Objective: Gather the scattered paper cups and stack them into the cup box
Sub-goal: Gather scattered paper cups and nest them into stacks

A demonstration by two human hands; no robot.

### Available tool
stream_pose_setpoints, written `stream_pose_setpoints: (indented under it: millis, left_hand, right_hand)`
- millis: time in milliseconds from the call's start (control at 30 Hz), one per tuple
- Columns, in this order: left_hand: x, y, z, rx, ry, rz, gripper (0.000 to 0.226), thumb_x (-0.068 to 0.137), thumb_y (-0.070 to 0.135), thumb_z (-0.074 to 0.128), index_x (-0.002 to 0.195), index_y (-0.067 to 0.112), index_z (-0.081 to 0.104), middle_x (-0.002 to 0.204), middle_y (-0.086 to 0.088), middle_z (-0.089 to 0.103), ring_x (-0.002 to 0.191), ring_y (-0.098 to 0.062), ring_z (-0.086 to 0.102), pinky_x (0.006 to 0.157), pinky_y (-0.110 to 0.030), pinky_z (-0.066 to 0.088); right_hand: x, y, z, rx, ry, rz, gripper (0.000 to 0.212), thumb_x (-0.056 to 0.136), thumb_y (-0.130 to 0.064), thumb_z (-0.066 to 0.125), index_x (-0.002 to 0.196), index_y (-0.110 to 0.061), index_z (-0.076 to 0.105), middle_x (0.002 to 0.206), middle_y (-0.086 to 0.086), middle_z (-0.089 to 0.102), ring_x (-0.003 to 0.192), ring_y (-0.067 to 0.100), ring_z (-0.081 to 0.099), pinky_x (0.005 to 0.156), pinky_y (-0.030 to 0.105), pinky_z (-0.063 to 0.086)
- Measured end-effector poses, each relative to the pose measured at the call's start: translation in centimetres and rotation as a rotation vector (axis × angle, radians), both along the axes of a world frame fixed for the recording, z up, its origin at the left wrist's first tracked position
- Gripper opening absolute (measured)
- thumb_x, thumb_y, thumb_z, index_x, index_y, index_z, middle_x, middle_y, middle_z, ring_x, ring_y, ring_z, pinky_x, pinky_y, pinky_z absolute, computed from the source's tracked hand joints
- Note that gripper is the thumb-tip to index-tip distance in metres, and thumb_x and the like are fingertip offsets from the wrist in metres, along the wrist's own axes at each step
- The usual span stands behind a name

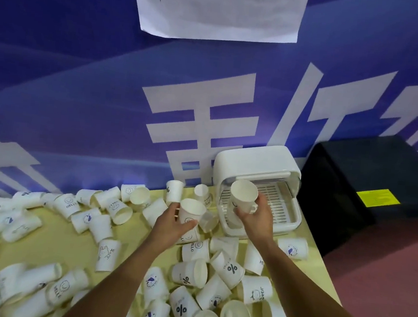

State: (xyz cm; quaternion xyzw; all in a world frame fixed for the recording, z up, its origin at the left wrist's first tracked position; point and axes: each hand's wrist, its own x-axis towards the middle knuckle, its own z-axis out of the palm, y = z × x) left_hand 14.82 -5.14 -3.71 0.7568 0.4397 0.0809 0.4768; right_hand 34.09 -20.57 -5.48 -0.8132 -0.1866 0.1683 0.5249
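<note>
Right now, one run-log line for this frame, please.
left hand: grips left cup | right hand: holds right cup before open cup box | scattered cups: many on table

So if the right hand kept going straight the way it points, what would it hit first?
Most likely the cup box: the right hand, holding a cup, points into its open front, so the cup would meet the slatted tray inside first. Depth is hard to judge from this one view.
</note>
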Motion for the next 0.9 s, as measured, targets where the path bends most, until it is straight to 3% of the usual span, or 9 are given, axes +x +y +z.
stream_pose_setpoints:
  millis: [100, 233, 367, 533, 600, 767, 900]
  left_hand:
    - [-0.6, -0.2, 0.0, 0.014, 0.018, 0.002, 0.062, 0.077, 0.036, 0.079, 0.129, 0.022, 0.049, 0.116, 0.004, 0.062, 0.102, -0.015, 0.061, 0.089, -0.035, 0.053]
    - [-1.6, 0.0, -0.2, 0.011, 0.022, -0.012, 0.064, 0.076, 0.039, 0.079, 0.131, 0.024, 0.049, 0.117, 0.005, 0.062, 0.103, -0.014, 0.061, 0.091, -0.039, 0.054]
    - [-2.3, 0.3, -0.2, -0.031, -0.001, -0.038, 0.068, 0.073, 0.048, 0.078, 0.132, 0.03, 0.048, 0.117, 0.009, 0.062, 0.101, -0.011, 0.064, 0.089, -0.041, 0.056]
    - [-1.9, -0.1, 0.4, -0.043, -0.033, -0.057, 0.063, 0.08, 0.042, 0.076, 0.135, 0.031, 0.047, 0.117, 0.009, 0.06, 0.099, -0.007, 0.063, 0.089, -0.035, 0.054]
    - [-1.8, -0.3, 0.7, -0.042, -0.043, -0.085, 0.063, 0.079, 0.046, 0.075, 0.135, 0.034, 0.047, 0.118, 0.009, 0.061, 0.098, -0.008, 0.064, 0.089, -0.035, 0.055]
    - [-1.3, -0.4, 1.3, -0.056, -0.093, -0.141, 0.062, 0.072, 0.054, 0.076, 0.127, 0.041, 0.052, 0.111, 0.017, 0.065, 0.091, -0.005, 0.069, 0.087, -0.036, 0.057]
    - [-1.5, -0.4, 1.2, -0.052, -0.068, -0.172, 0.065, 0.07, 0.054, 0.078, 0.128, 0.044, 0.049, 0.112, 0.016, 0.064, 0.096, -0.006, 0.065, 0.088, -0.033, 0.056]
  right_hand:
    - [0.3, 0.6, -0.4, -0.047, -0.002, 0.008, 0.063, 0.071, -0.029, 0.087, 0.123, -0.022, 0.052, 0.114, 0.0, 0.062, 0.107, 0.021, 0.057, 0.084, 0.036, 0.049]
    - [-0.2, 0.4, -1.3, -0.112, -0.013, 0.04, 0.079, 0.067, -0.033, 0.089, 0.135, -0.022, 0.05, 0.126, 0.002, 0.061, 0.121, 0.026, 0.054, 0.1, 0.047, 0.048]
    - [-1.4, -0.2, -0.9, -0.082, -0.095, -0.036, 0.083, 0.077, -0.034, 0.083, 0.146, -0.016, 0.041, 0.145, 0.006, 0.049, 0.138, 0.025, 0.037, 0.112, 0.039, 0.035]
    - [-3.6, 0.6, 1.2, -0.038, -0.223, 0.104, 0.056, 0.085, -0.04, 0.075, 0.134, -0.02, 0.056, 0.132, -0.003, 0.056, 0.127, 0.015, 0.045, 0.099, 0.025, 0.035]
    - [-4.5, 1.4, 2.0, -0.04, -0.13, 0.217, 0.055, 0.084, -0.046, 0.075, 0.131, -0.023, 0.06, 0.128, -0.007, 0.06, 0.122, 0.01, 0.052, 0.098, 0.024, 0.04]
    - [-6.6, 3.6, 2.5, -0.021, 0.187, 0.428, 0.076, 0.076, -0.058, 0.078, 0.138, -0.026, 0.048, 0.125, -0.006, 0.063, 0.111, 0.012, 0.063, 0.095, 0.036, 0.055]
    - [-7.2, 4.2, 2.0, -0.034, 0.162, 0.409, 0.076, 0.073, -0.059, 0.078, 0.135, -0.026, 0.049, 0.123, -0.007, 0.064, 0.107, 0.01, 0.063, 0.094, 0.036, 0.054]
